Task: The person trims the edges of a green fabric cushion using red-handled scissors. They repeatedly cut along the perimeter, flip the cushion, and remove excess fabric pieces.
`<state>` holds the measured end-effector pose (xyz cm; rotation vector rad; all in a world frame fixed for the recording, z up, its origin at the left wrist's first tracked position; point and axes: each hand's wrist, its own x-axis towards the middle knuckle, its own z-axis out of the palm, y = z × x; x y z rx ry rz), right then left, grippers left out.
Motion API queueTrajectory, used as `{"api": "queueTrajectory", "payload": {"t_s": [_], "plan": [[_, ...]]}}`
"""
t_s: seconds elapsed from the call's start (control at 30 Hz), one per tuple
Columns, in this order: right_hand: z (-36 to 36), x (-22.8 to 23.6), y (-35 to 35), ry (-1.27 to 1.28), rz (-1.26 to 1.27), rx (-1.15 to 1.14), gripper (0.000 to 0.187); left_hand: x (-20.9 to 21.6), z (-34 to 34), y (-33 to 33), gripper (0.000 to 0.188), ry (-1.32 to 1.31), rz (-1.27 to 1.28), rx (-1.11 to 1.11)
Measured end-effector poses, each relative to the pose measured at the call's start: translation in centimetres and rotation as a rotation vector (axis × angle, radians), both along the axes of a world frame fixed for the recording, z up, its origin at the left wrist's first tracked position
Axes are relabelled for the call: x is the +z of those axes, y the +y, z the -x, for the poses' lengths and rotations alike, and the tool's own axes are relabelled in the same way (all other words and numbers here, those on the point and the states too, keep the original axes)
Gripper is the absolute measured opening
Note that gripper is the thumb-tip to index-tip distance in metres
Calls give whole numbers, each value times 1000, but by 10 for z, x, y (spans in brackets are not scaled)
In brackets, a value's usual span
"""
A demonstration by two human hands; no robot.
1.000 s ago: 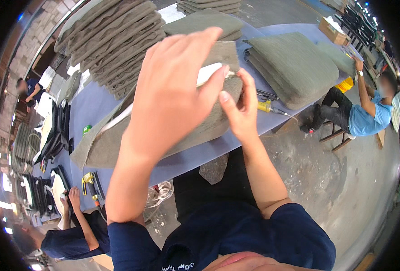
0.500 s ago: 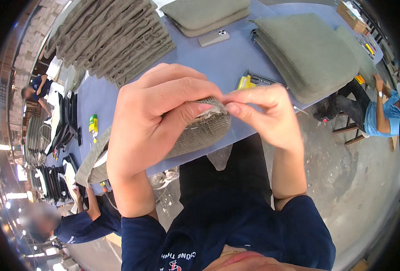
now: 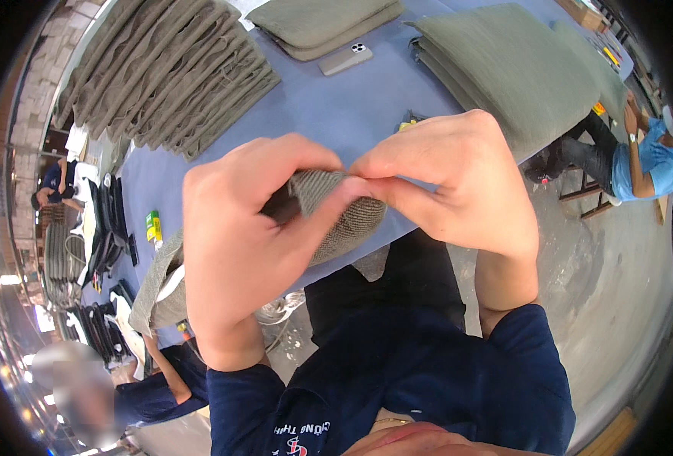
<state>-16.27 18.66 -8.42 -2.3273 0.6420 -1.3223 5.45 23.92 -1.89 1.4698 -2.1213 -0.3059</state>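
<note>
A grey-green woven cushion (image 3: 355,228) is held up at the front edge of the table, with a white inner layer showing through an opening near its left end. My left hand (image 3: 234,235) curls over its top edge, thumb and fingers pinching a folded flap of the fabric. Close against it, my right hand (image 3: 458,178) has thumb and forefinger pressed together at the cushion's corner. Fingertips of both hands nearly meet there. Whether a needle or thread is between them is too small to make out. The left hand hides much of the cushion's middle.
The blue table (image 3: 306,91) carries a tall stack of grey-green covers (image 3: 169,76), flat cushions (image 3: 325,26), a phone (image 3: 346,61) and a pile of cushions (image 3: 511,76). A green-yellow box (image 3: 153,229) sits left. Co-workers are at left and a seated person (image 3: 644,167) at right.
My right hand has turned, its wrist swinging up and right, and now hides most of the yellow tool. The left fingers have lifted the fabric flap, covering the white lining at the corner.
</note>
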Motion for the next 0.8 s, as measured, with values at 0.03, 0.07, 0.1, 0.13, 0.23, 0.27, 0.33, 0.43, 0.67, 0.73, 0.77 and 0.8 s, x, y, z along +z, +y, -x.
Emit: {"api": "queueTrajectory", "payload": {"t_s": [0.03, 0.07, 0.1, 0.13, 0.23, 0.27, 0.33, 0.43, 0.67, 0.73, 0.77, 0.8], "plan": [[-2, -2, 1, -30, -36, 15, 12, 3, 2, 3, 14, 4, 40, 12], [-3, -4, 2, -60, -72, 30, 12, 1, 1, 3, 14, 28, 84, -20], [-2, -6, 2, -93, -128, 51, 13, -4, 0, 3, 14, 57, 129, -53], [1, -9, 0, -126, -184, 74, 13, -7, -1, 2, 14, 86, 174, -86], [6, -12, -5, -115, -233, 121, 16, -12, 2, 3, 13, 63, 220, -86], [8, -11, -6, -92, -230, 134, 17, -13, 2, 2, 13, 58, 237, -100], [8, -6, -10, -57, -192, 161, 17, -15, 2, 1, 13, 52, 271, -116], [9, 3, -16, 4, -160, 188, 17, -13, 4, 0, 13, 20, 298, -112], [-3, 10, -22, 29, -180, 138, 16, 4, -11, -6, 35, 57, 210, -41], [-3, 7, -25, -22, -248, 154, 16, 4, -21, -14, 40, 50, 73, 5], [-3, 6, -28, -47, -282, 161, 17, 9, -18, -12, 39, 94, -47, 50], [-4, 8, -29, -51, -303, 182, 17, 7, -22, -12, 39, 120, -46, 72]]}}
